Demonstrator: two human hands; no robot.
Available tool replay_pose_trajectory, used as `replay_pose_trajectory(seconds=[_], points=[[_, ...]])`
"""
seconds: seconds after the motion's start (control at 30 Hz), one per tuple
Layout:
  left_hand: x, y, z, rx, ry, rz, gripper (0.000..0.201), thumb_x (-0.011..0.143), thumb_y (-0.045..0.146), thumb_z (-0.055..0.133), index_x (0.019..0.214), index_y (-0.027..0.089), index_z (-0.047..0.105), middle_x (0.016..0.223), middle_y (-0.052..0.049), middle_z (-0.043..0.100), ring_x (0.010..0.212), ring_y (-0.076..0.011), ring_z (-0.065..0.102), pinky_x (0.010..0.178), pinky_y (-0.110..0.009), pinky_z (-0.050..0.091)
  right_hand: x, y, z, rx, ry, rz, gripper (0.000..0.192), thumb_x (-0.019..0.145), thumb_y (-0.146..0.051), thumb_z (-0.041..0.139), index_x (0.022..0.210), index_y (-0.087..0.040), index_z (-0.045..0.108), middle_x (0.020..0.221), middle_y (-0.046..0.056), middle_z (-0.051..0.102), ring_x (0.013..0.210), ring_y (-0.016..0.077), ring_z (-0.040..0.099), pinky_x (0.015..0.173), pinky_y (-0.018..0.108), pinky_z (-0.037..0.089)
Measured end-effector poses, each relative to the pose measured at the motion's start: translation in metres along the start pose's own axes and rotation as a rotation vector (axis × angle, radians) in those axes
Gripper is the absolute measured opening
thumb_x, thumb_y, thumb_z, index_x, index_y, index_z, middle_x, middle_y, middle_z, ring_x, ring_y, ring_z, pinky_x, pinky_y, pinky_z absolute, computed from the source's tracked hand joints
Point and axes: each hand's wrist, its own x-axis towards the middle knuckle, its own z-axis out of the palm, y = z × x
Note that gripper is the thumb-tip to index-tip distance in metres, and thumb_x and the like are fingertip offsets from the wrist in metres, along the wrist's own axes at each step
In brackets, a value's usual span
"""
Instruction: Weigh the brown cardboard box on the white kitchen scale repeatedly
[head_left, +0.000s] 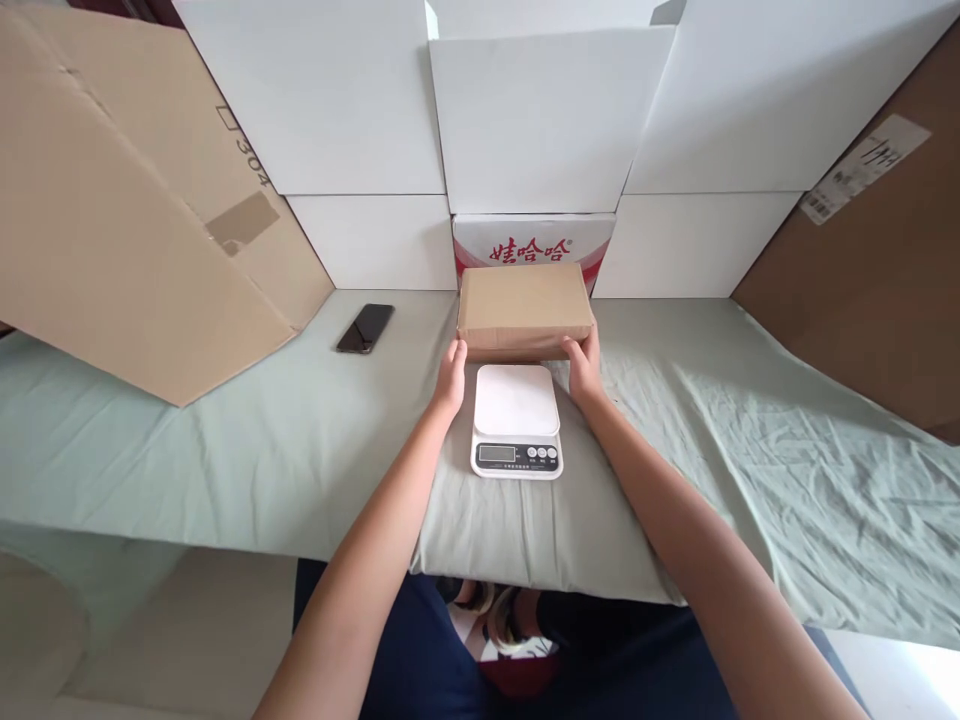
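Note:
A brown cardboard box [525, 297] is gripped at its two ends, just beyond a white kitchen scale [517, 400]. My left hand [451, 375] presses on the box's left end, its thumb up by the near corner. On the other end, my right hand [585, 362] has its thumb across the front face and its fingers behind the right side. Whether the box rests on the cloth or hangs just above it, I cannot tell. The scale's white platform bears nothing, and its display and round buttons face me.
A black phone [366, 328] lies on the green cloth [285, 450] to the left. White boxes [551, 120] form a wall at the back, one with red lettering [529, 250]. Large brown cartons stand at the left [135, 200] and right [877, 260].

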Motion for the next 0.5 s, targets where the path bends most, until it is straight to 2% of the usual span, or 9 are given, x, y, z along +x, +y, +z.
replay_pose_trajectory(seconds=[0.13, 0.33, 0.5], points=[[0.001, -0.013, -0.002, -0.062, -0.033, 0.000, 0.070, 0.090, 0.071, 0.046, 0.138, 0.022, 0.057, 0.156, -0.008, 0.051, 0.150, -0.0260, 0.040, 0.124, -0.038, 0.032, -0.004, 0.016, -0.003, -0.032, 0.002, 0.093, 0.047, 0.082, -0.033, 0.055, 0.129, -0.029, 0.055, 0.143, 0.002, 0.058, 0.134, 0.0277, 0.049, 0.123, 0.052, 0.034], [0.005, -0.009, -0.002, -0.076, -0.031, -0.044, 0.073, 0.087, 0.076, 0.044, 0.130, 0.020, 0.063, 0.149, -0.010, 0.059, 0.152, -0.0281, 0.034, 0.126, -0.040, 0.028, -0.003, 0.020, -0.006, -0.053, -0.008, 0.149, 0.044, 0.081, -0.032, 0.054, 0.125, -0.029, 0.055, 0.138, 0.002, 0.059, 0.130, 0.0279, 0.050, 0.120, 0.053, 0.036], [0.006, -0.008, -0.003, -0.063, -0.060, -0.025, 0.081, 0.082, 0.082, 0.045, 0.126, 0.017, 0.065, 0.147, -0.013, 0.060, 0.152, -0.0317, 0.034, 0.124, -0.044, 0.031, -0.003, 0.022, -0.006, -0.047, -0.006, 0.156, 0.045, 0.079, -0.031, 0.055, 0.124, -0.029, 0.054, 0.135, 0.002, 0.061, 0.127, 0.0272, 0.051, 0.119, 0.052, 0.036]])
